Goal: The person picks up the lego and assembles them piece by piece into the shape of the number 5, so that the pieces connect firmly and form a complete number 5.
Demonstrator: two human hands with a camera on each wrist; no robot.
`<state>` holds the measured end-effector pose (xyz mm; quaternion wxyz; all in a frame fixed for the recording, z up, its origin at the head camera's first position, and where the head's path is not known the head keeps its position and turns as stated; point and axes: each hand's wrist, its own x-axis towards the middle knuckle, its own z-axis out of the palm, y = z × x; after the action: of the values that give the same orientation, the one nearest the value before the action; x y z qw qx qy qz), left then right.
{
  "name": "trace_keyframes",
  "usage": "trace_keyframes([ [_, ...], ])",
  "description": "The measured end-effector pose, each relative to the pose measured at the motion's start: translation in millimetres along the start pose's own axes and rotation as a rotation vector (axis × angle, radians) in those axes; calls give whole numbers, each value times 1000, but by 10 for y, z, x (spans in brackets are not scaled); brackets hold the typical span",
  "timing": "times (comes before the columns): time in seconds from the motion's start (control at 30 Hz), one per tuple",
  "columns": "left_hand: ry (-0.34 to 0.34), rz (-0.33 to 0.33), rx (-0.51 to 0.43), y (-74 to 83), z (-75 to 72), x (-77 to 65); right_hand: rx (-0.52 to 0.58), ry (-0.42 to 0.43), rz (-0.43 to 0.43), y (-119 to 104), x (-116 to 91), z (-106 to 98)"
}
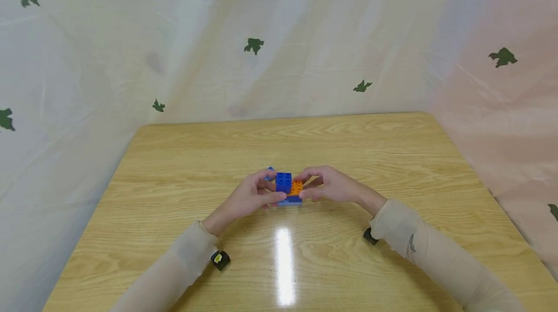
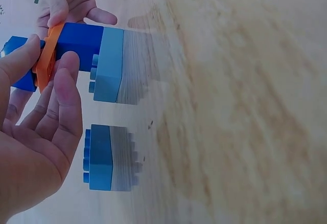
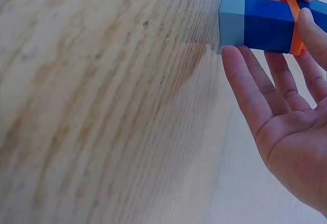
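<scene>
A small stack of toy building bricks stands mid-table between both hands. At its bottom is a light blue brick [image 2: 110, 68], which bears a dark blue brick [image 2: 82, 40]. Over that lies a thin orange brick [image 1: 297, 187], with another dark blue brick [image 1: 284, 183] on its left part. My left hand [image 1: 252, 194] pinches this upper blue brick, thumb in front and forefinger behind. From the other side my right hand [image 1: 333, 185] holds the orange brick between thumb and forefinger. Its lower fingers reach down beside the stack in the right wrist view.
A separate blue brick [image 2: 101, 157] sits on the table, studs up, just left of the stack and partly behind my left hand in the head view. The wooden table [image 1: 348, 147] ends at a pale curtain [image 1: 305, 79] with green prints.
</scene>
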<state>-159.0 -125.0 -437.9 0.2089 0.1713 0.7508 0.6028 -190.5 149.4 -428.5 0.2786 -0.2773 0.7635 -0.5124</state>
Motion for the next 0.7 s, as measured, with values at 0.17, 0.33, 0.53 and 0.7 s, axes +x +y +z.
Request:
trace_keyframes([
  [0.17,-30,28,42,-7,-21,5,4,-1,-5,28,3,-6],
  [0.33,-70,70,100,6,-38,8,-1,-1,-4,40,9,-6],
  [0.53,-75,73,116,12,-44,8,1,-4,3,51,17,-8],
  [0.7,-70,70,115,18,-39,1,6,-7,-3,32,5,-7],
])
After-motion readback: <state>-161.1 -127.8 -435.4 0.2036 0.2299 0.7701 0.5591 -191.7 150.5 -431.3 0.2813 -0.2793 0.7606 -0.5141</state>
